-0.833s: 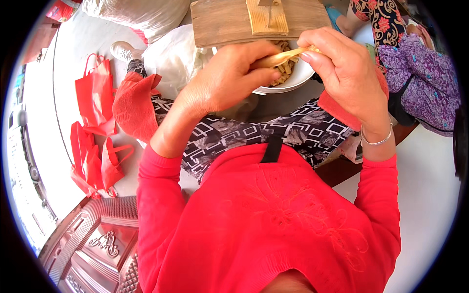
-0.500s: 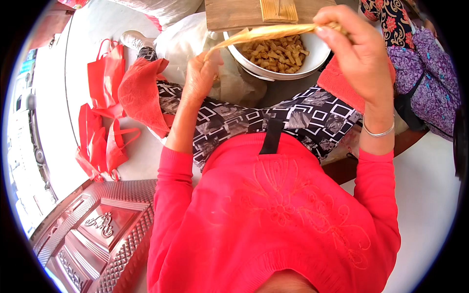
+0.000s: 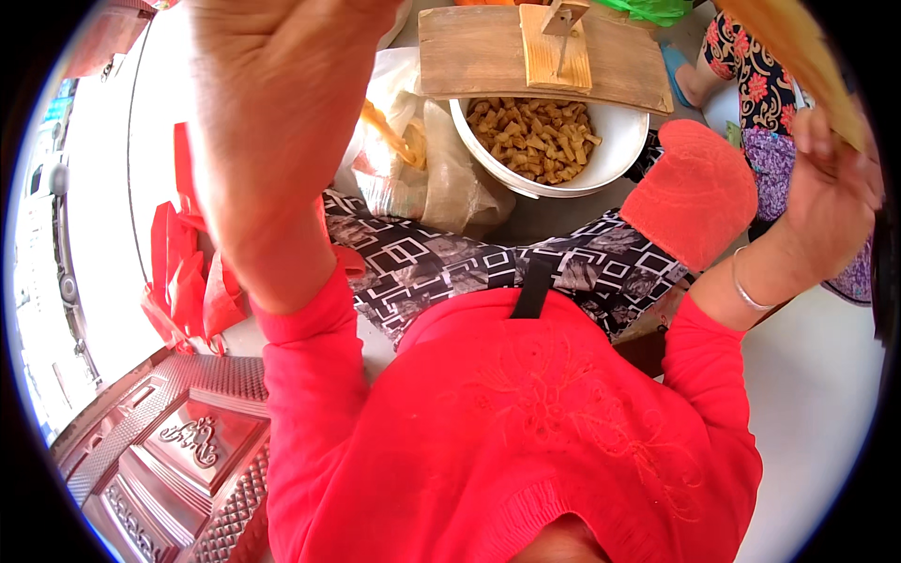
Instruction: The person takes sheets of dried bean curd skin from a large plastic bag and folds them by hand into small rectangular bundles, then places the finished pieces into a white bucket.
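Yellow strip [image 3: 798,61], earlier stretched across the bucket [image 3: 621,141], now right of it, one end apparently pinched by the right hand [image 3: 831,183]. Left hand [image 3: 277,84] raised left of bucket; fingertips out of view, grip undetermined. Judged: strip handled clear of bucket.

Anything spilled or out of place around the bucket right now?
Nothing stands out: the cut pieces lie inside the bucket, none visibly spilled, and the board spans its far side; its slight slant may be lens distortion.
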A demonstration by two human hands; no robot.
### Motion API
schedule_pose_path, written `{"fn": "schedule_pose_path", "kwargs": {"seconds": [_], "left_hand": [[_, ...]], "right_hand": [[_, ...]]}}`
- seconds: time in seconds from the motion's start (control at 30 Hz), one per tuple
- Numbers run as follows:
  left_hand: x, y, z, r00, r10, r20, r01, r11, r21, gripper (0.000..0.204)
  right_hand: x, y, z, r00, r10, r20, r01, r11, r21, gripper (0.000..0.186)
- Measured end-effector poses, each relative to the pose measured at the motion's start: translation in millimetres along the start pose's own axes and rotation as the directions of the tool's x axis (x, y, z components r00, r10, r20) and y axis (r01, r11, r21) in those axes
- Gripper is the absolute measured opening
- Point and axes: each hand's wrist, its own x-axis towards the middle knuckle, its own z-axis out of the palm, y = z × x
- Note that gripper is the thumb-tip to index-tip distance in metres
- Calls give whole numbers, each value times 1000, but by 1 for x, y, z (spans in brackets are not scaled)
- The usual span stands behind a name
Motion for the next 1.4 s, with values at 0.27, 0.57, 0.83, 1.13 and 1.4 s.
{"fn": "schedule_pose_path", "kwargs": {"seconds": [0.27, 0.57, 0.83, 1.13, 1.4], "left_hand": [[-167, -240, -30, 718, -689, 100, 598, 684, 418, 22], [-191, -289, -83, 731, -682, 35, 446, 515, 732, 37], [-195, -335, -155, 100, -883, -459, 977, 175, -124, 24], [-191, -280, -123, 298, -949, -106, 894, 316, -317, 20], [-188, -285, -94, 418, -901, 116, 882, 433, 187, 27]], "right_hand": [[-63, 75, 5, 950, 162, -268, -202, 971, -130, 23], [-114, 138, 140, 532, 755, 383, -807, 589, -39, 22], [-132, 244, 224, 791, 552, 265, -339, 755, -561, 28], [-164, 305, 226, 452, 806, 382, -31, 442, -896, 32], [-182, 249, 183, 260, 867, 426, 43, 430, -902, 28]]}}
